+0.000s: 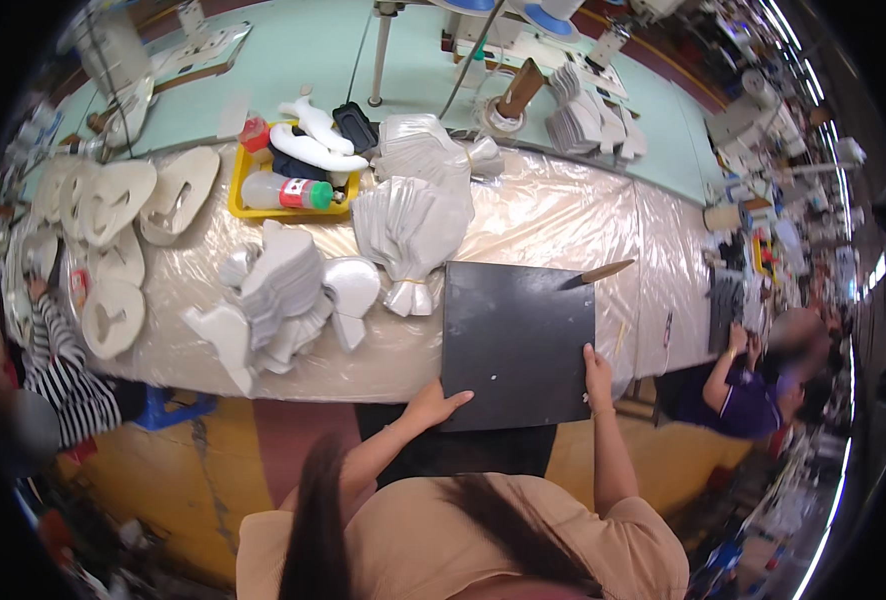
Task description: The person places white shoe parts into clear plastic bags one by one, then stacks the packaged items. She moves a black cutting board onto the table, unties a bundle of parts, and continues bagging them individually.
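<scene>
A dark, flat square board [518,345] lies at the near edge of the plastic-covered table. My left hand [437,406] grips its near left corner, thumb on top and the other fingers mostly out of sight. On the right edge, my right hand [599,378] holds the board, its fingers pointing away from me. A pointed wooden stick [607,271] rests at the far right corner and sticks out past it. Left of the board are fanned stacks of pale cut pieces [418,215], some tied in bundles, and more grey-white pieces [283,285] in a loose pile.
A yellow tray [253,212] holds a green-capped bottle [288,191], white pieces and a black container. Cream shaped shells [118,200] pile up at the left. Sewing machines [188,45] stand on the far green table. Co-workers sit at left and right; a blue stool [173,408] stands lower left.
</scene>
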`<state>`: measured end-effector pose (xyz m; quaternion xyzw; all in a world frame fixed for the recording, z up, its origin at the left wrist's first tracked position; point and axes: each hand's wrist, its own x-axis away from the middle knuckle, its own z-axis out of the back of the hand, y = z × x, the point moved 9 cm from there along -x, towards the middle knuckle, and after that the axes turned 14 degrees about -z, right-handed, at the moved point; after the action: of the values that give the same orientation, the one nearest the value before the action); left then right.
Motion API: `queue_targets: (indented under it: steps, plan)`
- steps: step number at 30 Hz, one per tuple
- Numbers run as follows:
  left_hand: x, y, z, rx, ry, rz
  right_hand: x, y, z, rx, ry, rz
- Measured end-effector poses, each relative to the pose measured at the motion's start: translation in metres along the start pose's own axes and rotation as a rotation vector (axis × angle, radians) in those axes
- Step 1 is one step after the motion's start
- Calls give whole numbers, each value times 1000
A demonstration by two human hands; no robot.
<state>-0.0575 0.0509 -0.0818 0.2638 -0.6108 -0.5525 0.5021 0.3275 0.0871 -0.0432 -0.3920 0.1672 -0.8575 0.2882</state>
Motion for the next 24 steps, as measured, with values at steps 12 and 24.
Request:
queue_targets:
  steps: [12,24]
  plan:
    - [-8,61,6,-584,241,313,-58,-71,1,769,44,407]
    - [-120,131,-25,-1025,486,-649,26,-181,-90,449,311,1073]
